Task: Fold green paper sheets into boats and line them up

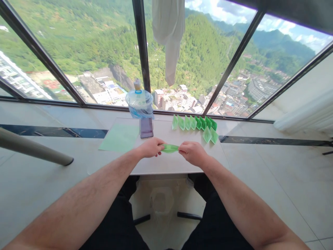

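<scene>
Between my two hands, above the white table (pixel 166 166), is a folded light-green paper boat (pixel 170 148). The fingers of my left hand (pixel 151 147) pinch its left tip, and those of my right hand (pixel 193 152) pinch the right tip. To the right at the back, several finished paper boats (pixel 187 123) stand in a row, pale green at the left and darker green (pixel 205 123) at the right. Two more light-green boats (pixel 207 134) sit in front of that row's right end. Flat pale-green paper (pixel 121 137) lies on the table's left side.
A phone (pixel 146 127) leans upright behind my left hand, against a clear blue-tinted plastic water jug (pixel 139 104). Large windows with dark frames (pixel 142 45) rise behind the table. A pale cloth (pixel 169 31) hangs there. A grey pole (pixel 33 147) slants in from the left.
</scene>
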The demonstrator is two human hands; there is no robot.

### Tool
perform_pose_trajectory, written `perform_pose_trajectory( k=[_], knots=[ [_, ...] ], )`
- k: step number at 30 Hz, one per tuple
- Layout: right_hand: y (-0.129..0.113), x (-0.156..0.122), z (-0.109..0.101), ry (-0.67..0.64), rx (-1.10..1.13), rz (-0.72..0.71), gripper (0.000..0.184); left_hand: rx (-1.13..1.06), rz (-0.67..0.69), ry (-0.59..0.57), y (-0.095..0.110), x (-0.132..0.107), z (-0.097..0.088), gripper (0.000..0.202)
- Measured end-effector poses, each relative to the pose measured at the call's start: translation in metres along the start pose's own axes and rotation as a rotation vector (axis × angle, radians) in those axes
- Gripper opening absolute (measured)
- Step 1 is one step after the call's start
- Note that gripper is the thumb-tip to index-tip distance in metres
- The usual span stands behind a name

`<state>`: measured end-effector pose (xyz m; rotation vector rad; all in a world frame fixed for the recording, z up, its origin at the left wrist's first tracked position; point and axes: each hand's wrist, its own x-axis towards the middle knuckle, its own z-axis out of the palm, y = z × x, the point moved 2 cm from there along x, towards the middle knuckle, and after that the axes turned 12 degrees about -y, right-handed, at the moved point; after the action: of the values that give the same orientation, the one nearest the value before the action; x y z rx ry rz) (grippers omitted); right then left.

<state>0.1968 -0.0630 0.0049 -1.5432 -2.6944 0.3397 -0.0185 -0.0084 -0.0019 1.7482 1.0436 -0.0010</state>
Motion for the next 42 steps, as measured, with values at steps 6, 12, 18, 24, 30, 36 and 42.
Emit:
perform_pose_trajectory(
  k=[6,12,18,24,30,36,42],
  knots=[
    [0.012,-0.027,0.008,0.128,-0.133,0.248,0.032,-0.153,0.030,0.172,0.002,0.008,-0.003,0.074],
    [0.033,-0.042,0.006,0.200,-0.133,0.654,0.033,0.082,0.003,0.189,-0.005,0.007,-0.008,0.065],
    [0.039,-0.027,0.007,0.081,-0.080,0.794,0.032,0.163,-0.002,0.182,-0.001,0.000,-0.007,0.054],
    [0.045,-0.018,0.009,0.054,-0.039,0.841,0.034,0.225,0.008,0.162,-0.005,0.003,-0.007,0.049],
    [0.055,-0.015,0.010,0.033,-0.045,0.843,0.034,0.268,0.000,0.134,-0.006,0.006,-0.007,0.051],
    [0.061,-0.014,0.010,0.045,-0.051,0.824,0.034,0.285,-0.005,0.114,-0.006,0.007,-0.005,0.052],
    [0.062,-0.013,0.011,0.014,-0.051,0.824,0.034,0.313,-0.011,0.098,-0.008,0.009,-0.006,0.054]
  ],
)
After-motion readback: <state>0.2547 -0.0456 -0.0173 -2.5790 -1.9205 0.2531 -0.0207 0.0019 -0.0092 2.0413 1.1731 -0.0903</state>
